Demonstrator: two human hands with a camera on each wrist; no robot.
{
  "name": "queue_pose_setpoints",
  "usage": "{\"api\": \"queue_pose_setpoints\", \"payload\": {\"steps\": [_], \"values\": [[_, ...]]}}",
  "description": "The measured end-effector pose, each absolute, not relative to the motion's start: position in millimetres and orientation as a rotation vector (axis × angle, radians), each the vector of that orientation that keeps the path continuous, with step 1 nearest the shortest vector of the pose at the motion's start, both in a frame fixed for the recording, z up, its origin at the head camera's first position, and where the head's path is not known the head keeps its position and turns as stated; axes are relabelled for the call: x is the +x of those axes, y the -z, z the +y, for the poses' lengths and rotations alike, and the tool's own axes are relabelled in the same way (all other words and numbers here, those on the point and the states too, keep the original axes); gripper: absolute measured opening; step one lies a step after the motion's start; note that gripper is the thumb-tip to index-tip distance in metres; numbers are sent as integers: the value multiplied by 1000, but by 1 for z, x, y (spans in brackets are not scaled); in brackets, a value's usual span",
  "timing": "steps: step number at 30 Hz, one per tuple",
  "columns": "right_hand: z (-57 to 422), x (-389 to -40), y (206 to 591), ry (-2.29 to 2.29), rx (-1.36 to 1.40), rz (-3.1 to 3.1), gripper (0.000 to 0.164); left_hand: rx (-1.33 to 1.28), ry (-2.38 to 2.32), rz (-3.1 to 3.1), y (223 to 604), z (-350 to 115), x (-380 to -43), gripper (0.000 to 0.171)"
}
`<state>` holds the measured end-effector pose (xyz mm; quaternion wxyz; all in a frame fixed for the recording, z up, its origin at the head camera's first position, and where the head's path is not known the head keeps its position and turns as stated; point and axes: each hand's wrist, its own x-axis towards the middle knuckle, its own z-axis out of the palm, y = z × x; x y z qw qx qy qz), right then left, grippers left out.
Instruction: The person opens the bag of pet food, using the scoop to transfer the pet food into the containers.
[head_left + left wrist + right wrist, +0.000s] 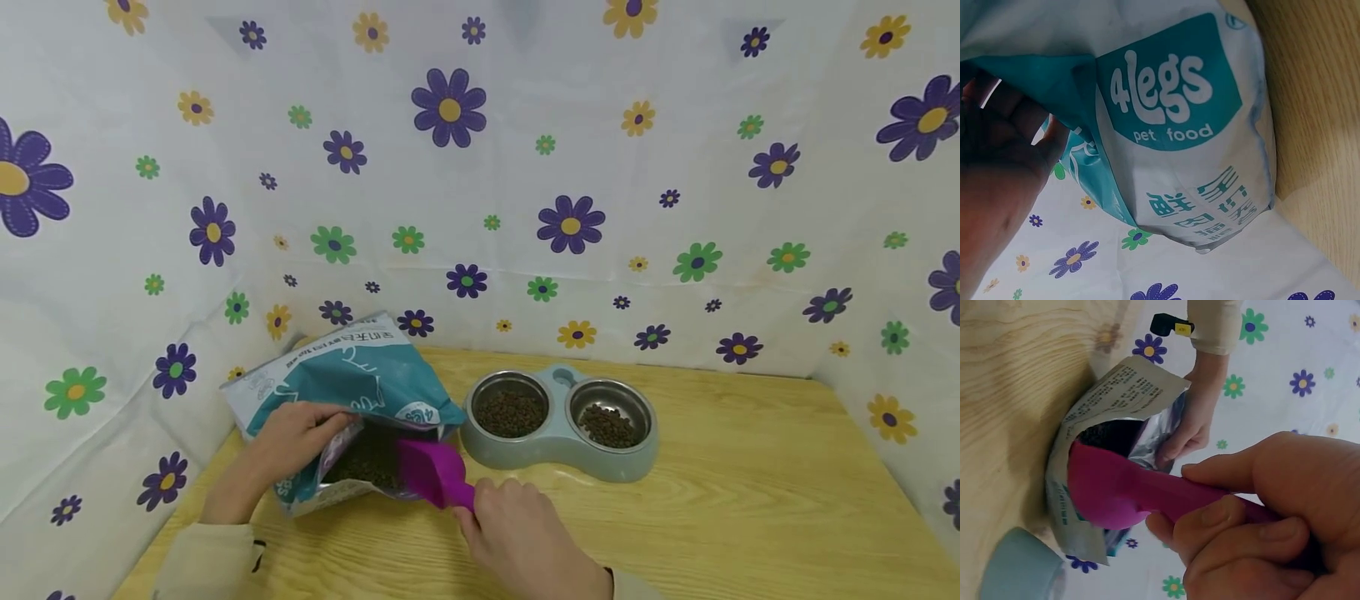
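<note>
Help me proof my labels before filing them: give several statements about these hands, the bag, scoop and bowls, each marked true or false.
1. The right hand grips a purple scoop. True.
2. The left hand is on the pet food bag. True.
3. The bag is sealed. False: its mouth is open, with the scoop there.
4. The bowl nearer the bag and the farther bowl share one holder. True.
5. Both bowls are bare inside. False: each contains brown kibble.
</note>
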<state>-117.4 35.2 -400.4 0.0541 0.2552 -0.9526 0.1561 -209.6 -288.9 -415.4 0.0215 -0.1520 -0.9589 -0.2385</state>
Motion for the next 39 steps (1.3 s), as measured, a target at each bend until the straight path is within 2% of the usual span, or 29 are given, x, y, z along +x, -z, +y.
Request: {"api": "queue_pose_setpoints", "payload": {"steps": [8, 21, 28, 39], "values": [[41, -139, 416, -1251, 689, -2988, 38, -475, 727, -2968, 417, -290, -210, 27], [47, -146, 439, -2083, 334, -2913, 46, -469, 725, -2962, 416, -288, -206, 30], [48, -148, 443, -2304, 210, -2854, 47, -480, 696, -2952, 416, -289, -208, 28], [54, -147, 451, -2416, 214, -2799, 49, -478, 692, -2954, 416, -289, -208, 29]]}}
